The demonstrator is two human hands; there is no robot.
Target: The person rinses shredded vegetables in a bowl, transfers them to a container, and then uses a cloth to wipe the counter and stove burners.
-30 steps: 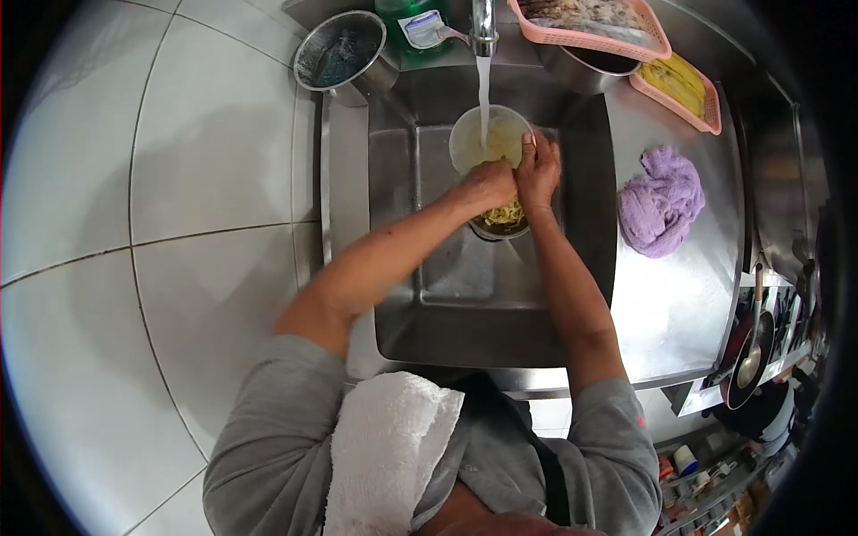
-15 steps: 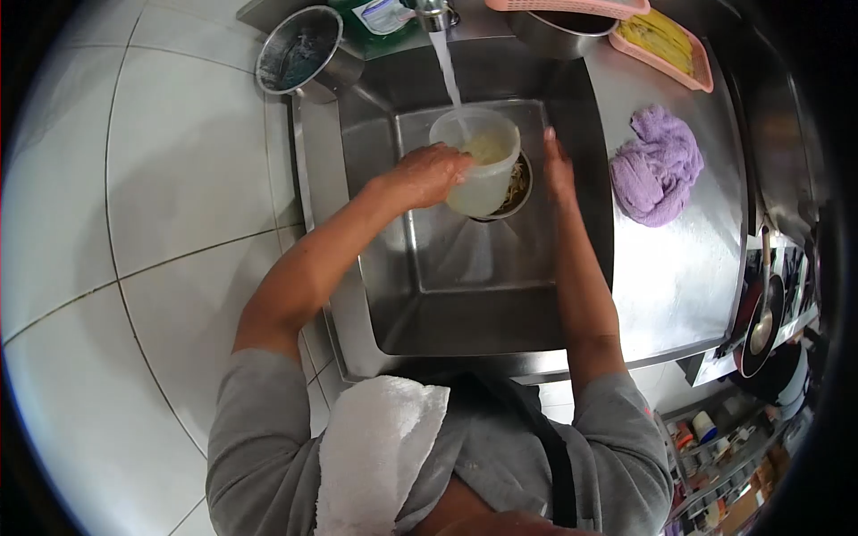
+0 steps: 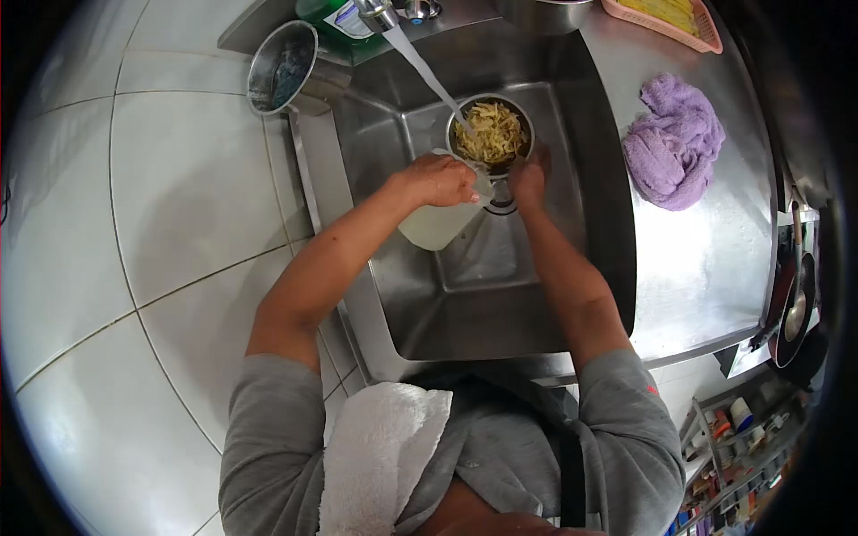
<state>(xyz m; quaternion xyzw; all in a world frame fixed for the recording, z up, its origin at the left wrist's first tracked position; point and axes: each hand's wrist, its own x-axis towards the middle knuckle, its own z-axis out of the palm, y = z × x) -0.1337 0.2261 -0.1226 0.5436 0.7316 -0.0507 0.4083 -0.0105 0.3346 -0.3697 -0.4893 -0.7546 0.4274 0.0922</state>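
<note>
My left hand (image 3: 440, 180) grips a translucent plastic tub (image 3: 435, 223), tipped on its side low in the steel sink (image 3: 483, 295). My right hand (image 3: 527, 179) holds the near rim of a small metal strainer (image 3: 490, 132) full of pale yellow shredded strips. Water from the tap (image 3: 380, 13) streams diagonally onto the strips. The strainer sits at the back of the sink basin, just above the drain (image 3: 502, 198).
A steel pot (image 3: 282, 67) stands on the back left corner by a green bottle (image 3: 335, 20). A purple cloth (image 3: 675, 138) lies on the right drainboard, a pink basket (image 3: 666, 16) behind it. A pan with a ladle (image 3: 795, 308) sits far right. A white towel (image 3: 380, 456) hangs on my shoulder.
The tub was upright under the running water; now my left hand has tipped it sideways and lower, the strips lie in the strainer, and my right hand has taken the strainer's rim.
</note>
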